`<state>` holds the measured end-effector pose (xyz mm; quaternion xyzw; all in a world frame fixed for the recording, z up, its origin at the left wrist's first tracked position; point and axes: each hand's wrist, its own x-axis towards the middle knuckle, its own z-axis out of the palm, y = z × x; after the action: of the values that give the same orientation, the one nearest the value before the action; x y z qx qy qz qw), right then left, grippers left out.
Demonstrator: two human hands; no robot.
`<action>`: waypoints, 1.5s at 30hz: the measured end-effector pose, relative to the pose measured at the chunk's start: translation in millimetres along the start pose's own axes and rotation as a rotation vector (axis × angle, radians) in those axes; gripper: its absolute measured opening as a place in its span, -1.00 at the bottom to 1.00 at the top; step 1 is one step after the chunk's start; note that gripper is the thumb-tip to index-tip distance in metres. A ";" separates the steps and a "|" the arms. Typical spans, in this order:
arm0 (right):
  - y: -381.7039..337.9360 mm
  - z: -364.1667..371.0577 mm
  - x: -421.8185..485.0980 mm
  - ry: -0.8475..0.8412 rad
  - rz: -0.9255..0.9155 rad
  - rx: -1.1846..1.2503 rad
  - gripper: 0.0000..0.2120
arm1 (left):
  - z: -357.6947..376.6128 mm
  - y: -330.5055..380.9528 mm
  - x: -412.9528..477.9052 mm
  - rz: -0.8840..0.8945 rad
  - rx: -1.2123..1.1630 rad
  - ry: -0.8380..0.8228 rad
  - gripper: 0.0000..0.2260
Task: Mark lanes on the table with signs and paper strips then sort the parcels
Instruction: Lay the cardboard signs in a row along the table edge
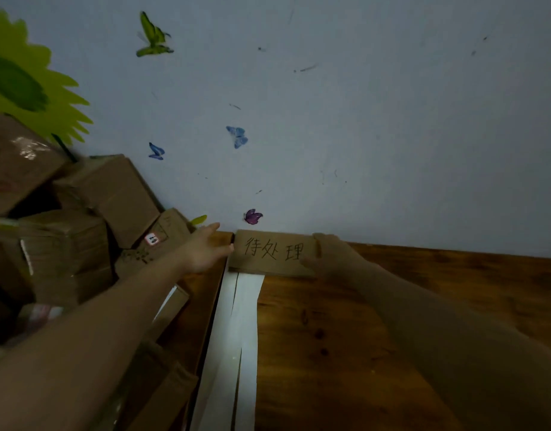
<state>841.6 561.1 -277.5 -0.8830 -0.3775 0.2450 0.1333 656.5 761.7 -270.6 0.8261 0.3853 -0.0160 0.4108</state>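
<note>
Cardboard sign [272,253], handwritten characters across its face, sits at the far edge of the table [392,306], hard against the wall [361,119], and both hands are on it right now. It looks like a thin, flat cut of carton: light, fairly stiff, liable to slide on the polished wood, so the short ends seem the sensible places to grip. That is just where the hands are. The right hand [333,255] covers the sign's right end, fingers curled over the top edge, thumb on the face, a loose clasp rather than a fist. The left hand [206,248] comes in from the other side, fingers stretched out mostly open, thumb touching the sign's left end; whether it actually pinches the card I cannot tell.

Under the sign's lower edge, two white paper strips [237,337] run side by side from the far edge back toward the near edge, laid close to the table's left edge. They look limp and feather-light, easy to shift with a careless sleeve.

Left of the table, a heap of brown parcels [81,213] waits, boxes piled at angles against the wall, none sorted yet by the look of it. Butterfly stickers [252,216] dot the wall above.
</note>
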 end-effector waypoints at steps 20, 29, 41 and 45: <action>51.8 76.8 110.2 0.022 0.472 0.695 -0.33 | 93.2 -27.4 118.1 -0.254 -0.277 -0.081 -0.53; 44.0 73.6 96.2 0.107 0.446 1.032 -0.53 | 78.6 -30.5 102.9 -0.377 -0.438 -0.033 -0.69; 0.8 2.0 33.7 0.339 0.109 0.829 -0.48 | 15.2 22.1 34.1 -0.185 -0.901 0.039 -0.78; -13.7 -14.9 16.9 0.411 0.102 0.861 -0.72 | -5.7 23.4 14.2 -0.161 -0.962 0.077 -0.79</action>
<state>851.4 582.0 -264.8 -0.7950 -0.1639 0.2057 0.5466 680.0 765.9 -256.1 0.5100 0.4267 0.1629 0.7289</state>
